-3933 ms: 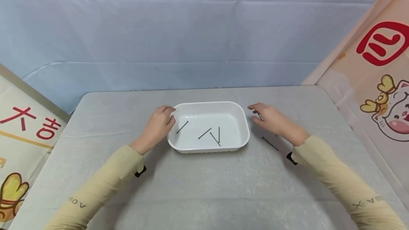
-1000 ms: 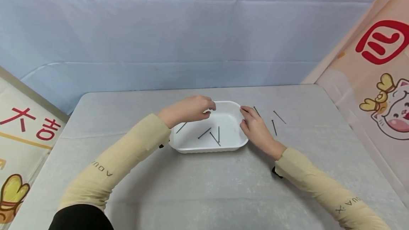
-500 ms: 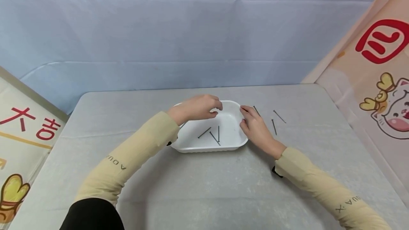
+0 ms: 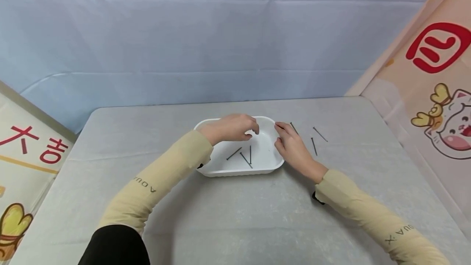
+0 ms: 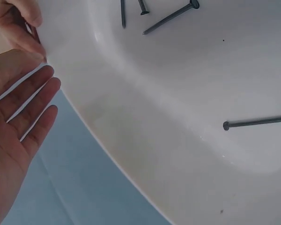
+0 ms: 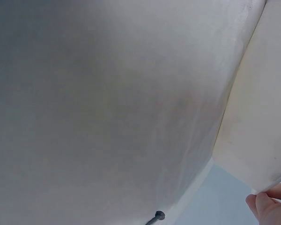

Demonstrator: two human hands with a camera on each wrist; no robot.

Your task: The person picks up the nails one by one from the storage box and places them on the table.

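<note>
A white rectangular tray [image 4: 220,172] stands on the grey table, with several dark nails [image 5: 171,18] lying loose in it. Above its back part hangs my left hand [image 4: 237,127], fingers loosely extended and holding nothing; in the left wrist view that hand [image 5: 16,122] overlaps the tray's edge. At the right end my right hand [image 4: 294,150] grips the rim, thumb on the inner side and fingers along the edge. A thin dark strip shows between its fingers in the left wrist view; I cannot tell what it is. The left forearm hides the tray's left part.
To the right of the tray lie three loose nails: one close behind the right hand [image 4: 294,127], a slanted nail [image 4: 320,134] and a nearer nail [image 4: 314,146]. A pale blue cloth [image 4: 184,44] hangs behind the grey table [image 4: 257,216]. Printed banners [image 4: 438,105] stand at both sides.
The left hand has gone from the tray's left rim to over its back middle, edging rightward lately. The right hand has left the nails for the tray's right rim; those nails lie differently.
</note>
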